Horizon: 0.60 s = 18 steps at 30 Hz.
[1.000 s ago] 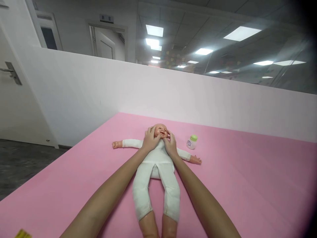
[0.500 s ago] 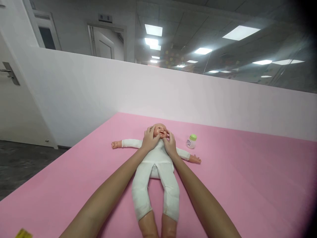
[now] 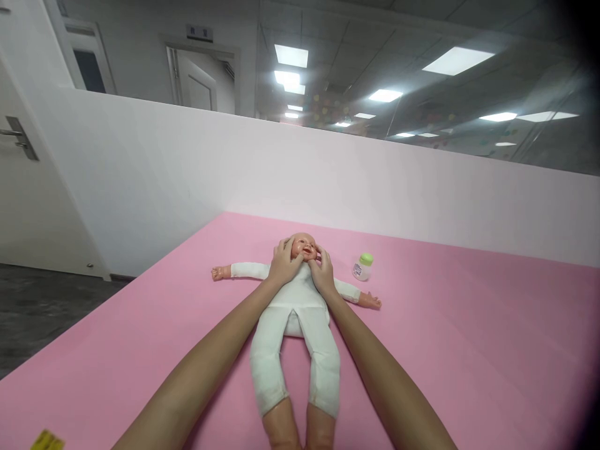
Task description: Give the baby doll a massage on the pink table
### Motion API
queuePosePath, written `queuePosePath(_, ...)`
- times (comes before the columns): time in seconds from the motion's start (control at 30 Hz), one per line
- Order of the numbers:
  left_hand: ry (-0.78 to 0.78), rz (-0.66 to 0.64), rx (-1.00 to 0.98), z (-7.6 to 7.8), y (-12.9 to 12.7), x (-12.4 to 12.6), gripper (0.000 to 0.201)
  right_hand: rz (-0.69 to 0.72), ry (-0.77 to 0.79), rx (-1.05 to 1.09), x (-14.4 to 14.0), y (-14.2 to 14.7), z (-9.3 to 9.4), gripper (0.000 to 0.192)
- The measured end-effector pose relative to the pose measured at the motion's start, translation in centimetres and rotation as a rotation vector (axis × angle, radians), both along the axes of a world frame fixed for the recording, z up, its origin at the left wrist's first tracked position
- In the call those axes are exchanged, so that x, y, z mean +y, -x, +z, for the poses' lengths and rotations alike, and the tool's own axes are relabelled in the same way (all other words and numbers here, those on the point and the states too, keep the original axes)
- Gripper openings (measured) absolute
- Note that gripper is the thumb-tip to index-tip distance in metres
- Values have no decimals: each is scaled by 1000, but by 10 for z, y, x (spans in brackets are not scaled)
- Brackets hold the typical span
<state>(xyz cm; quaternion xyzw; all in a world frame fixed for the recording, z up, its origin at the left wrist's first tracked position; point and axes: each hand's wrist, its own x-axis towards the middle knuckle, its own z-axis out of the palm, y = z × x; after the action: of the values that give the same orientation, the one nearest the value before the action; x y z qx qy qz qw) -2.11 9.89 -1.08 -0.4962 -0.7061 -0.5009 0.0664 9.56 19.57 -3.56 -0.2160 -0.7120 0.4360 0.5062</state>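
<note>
- A baby doll (image 3: 302,290) with a white cloth body lies on its back on a pink tabletop (image 3: 445,350), face up, its 2 arms spread wide and its legs pointing toward the viewer.
- The doll's head sits directly between the person's 2 hands, at the far end of the reaching forearms.
- The left hand (image 3: 284,265) clasps 1 side of the head, fingers along the cheek and temple, thumb near the chin.
- The right hand (image 3: 322,272) cups the opposite cheek, its thumb also near the chin.
- A small clear bottle with a green cap (image 3: 362,267) stands right of the head, just beyond the doll's outstretched arm.
</note>
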Motion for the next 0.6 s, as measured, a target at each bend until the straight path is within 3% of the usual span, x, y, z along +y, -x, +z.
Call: queuePosePath(0.6, 0, 1, 2, -2, 2, 1, 57, -1, -15, -3, -1, -2, 0, 54)
